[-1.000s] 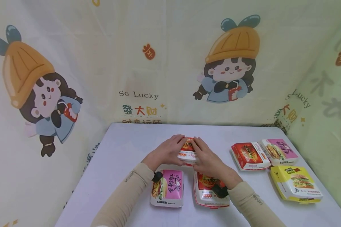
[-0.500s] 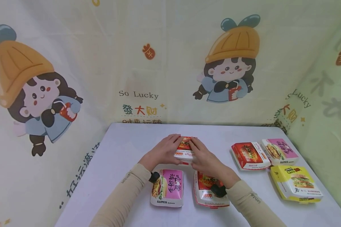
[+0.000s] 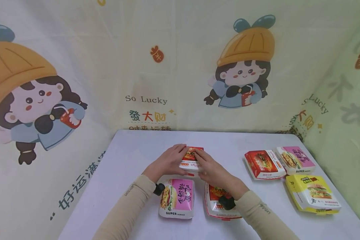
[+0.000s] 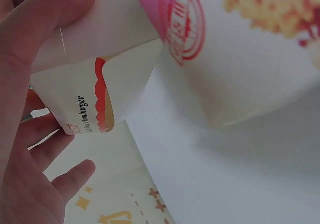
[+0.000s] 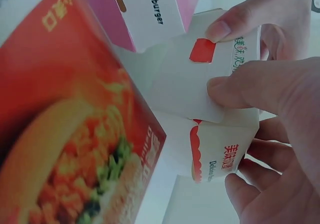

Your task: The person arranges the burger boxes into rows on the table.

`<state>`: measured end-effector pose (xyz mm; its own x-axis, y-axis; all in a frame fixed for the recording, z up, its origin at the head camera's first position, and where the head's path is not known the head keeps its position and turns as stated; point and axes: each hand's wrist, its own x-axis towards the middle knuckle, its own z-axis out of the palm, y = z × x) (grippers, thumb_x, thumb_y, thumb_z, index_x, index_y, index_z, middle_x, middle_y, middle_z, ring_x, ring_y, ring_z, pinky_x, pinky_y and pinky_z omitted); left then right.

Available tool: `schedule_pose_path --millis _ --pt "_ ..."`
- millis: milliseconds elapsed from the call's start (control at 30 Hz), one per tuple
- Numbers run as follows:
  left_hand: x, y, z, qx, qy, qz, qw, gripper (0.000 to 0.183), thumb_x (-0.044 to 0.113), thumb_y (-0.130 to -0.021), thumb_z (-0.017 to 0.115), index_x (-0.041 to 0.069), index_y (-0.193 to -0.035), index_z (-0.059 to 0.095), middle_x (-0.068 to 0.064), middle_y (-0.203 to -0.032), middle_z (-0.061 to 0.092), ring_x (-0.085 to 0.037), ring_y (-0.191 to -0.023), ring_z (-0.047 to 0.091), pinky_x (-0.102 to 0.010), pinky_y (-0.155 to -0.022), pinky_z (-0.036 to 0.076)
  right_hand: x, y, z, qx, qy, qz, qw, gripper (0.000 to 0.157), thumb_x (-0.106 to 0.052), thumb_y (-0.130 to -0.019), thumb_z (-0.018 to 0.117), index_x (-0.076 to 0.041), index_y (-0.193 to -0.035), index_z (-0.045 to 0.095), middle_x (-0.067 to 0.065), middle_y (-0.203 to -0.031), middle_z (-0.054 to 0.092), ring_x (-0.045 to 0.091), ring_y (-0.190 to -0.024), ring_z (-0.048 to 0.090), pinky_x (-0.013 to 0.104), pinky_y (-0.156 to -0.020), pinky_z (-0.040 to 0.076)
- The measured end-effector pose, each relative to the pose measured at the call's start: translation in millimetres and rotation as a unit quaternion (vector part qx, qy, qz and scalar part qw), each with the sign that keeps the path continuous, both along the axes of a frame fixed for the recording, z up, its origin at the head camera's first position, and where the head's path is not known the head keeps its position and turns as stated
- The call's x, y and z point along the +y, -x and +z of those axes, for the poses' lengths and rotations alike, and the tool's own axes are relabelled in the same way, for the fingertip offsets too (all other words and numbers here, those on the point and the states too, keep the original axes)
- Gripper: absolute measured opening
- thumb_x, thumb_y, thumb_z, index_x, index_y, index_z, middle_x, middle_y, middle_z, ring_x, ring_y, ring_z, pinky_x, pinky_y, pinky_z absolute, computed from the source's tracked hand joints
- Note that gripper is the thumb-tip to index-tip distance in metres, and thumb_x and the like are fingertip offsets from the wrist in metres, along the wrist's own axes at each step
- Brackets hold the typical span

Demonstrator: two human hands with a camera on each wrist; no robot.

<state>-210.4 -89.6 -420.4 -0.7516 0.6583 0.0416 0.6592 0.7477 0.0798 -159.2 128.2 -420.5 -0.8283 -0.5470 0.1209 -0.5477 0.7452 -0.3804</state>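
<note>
Both hands grip a red-and-white burger box (image 3: 190,163) near the middle of the table in the head view. My left hand (image 3: 168,161) is on its left side and my right hand (image 3: 217,172) on its right. In the right wrist view both thumbs press the white front panel (image 5: 180,86) near a red tab, while other fingers lie round the sides. The left wrist view shows the left thumb (image 4: 75,4) on the same box. Nearer the body lie a pink-and-white burger box (image 3: 177,200) and a larger red-and-white burger box (image 3: 219,213), partly hidden by the right wrist.
On the table's right side sit a red burger box (image 3: 264,165), a pink one (image 3: 297,160) close behind it, and a yellow-and-white one (image 3: 313,195) in front. A cartoon-printed curtain (image 3: 189,83) hangs round the white table (image 3: 132,150).
Both hands have shifted a little to the left together with the held burger box. The other boxes stay put. The curtain at the left has shifted.
</note>
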Motion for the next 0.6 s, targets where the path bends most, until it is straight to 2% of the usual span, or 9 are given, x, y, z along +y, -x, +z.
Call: schedule_pose_path --millis 100,233,600 --pt "-2.8 -0.9 -2.2 -0.003 -0.009 0.002 1.0 0.099 0.056 -0.077 0.079 0.006 -0.151 0.036 -0.013 -0.154 0.041 -0.027 -0.142 0.04 -0.04 -0.116 0.04 -2.7 -0.7 -0.5 -0.004 0.0 0.004 1.0 0.075 -0.008 -0.087 0.074 0.002 -0.151 0.035 0.017 -0.16 0.03 0.036 -0.148 0.031 0.046 -0.111 0.042" --pt "-5.4 -1.9 -4.7 -0.025 -0.016 0.014 0.9995 0.1 0.055 -0.077 0.08 0.007 -0.152 0.036 -0.012 -0.155 0.04 -0.027 -0.143 0.038 -0.041 -0.117 0.038 -6.2 -0.7 -1.1 -0.025 0.003 0.003 1.0 0.071 -0.007 -0.09 0.07 0.001 -0.152 0.035 0.016 -0.161 0.029 0.035 -0.148 0.031 0.046 -0.112 0.041" --pt "-14.0 -1.8 -13.1 -0.054 -0.041 0.031 0.9972 0.101 0.051 -0.076 0.082 0.007 -0.153 0.033 -0.012 -0.157 0.037 -0.026 -0.144 0.036 -0.042 -0.116 0.039 -12.0 -1.1 -4.0 -0.039 0.001 0.008 0.999 0.066 -0.005 -0.091 0.068 0.001 -0.15 0.038 0.016 -0.16 0.031 0.033 -0.147 0.033 0.044 -0.111 0.043"
